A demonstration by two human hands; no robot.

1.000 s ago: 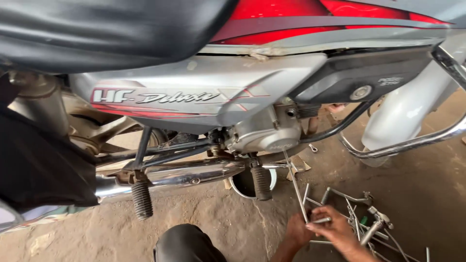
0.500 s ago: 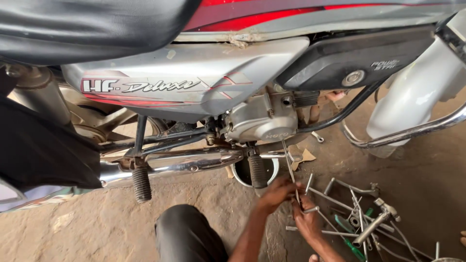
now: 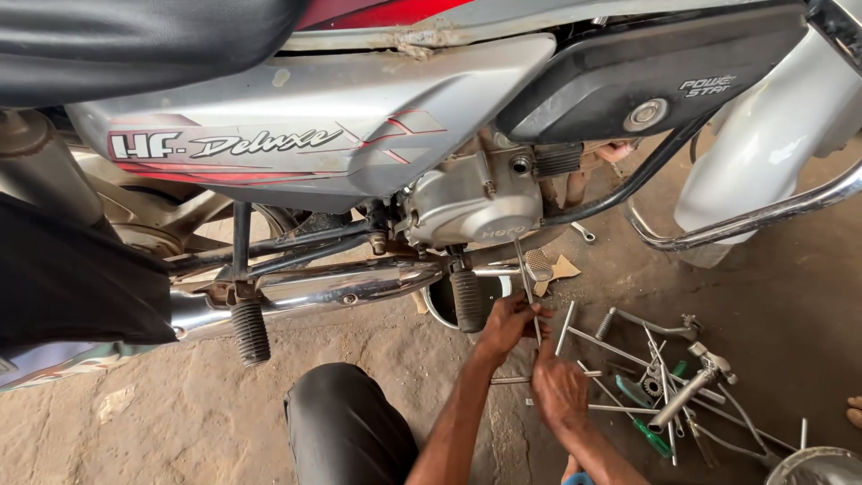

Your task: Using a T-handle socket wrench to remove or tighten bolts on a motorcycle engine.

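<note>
- Both hands moved up since earlier frame, now on thin metal rod (image 3: 528, 289) below engine casing (image 3: 471, 202).
- Left hand (image 3: 509, 321) closed round rod's mid part, just right of footpeg (image 3: 468, 301).
- Right hand (image 3: 558, 391) grips rod's lower end, nearer.
- Loose tools (image 3: 669, 377) on floor (image 3: 135, 422), right.

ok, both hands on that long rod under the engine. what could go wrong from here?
1. The left hand and right hand grip one thin rod angled up at the engine cover; a slip could drive knuckles into the footpeg.
2. The exhaust pipe runs close beside the left hand; if hot, it may burn.
3. Loose tools lie scattered by the right hand, easy to snag.
</note>
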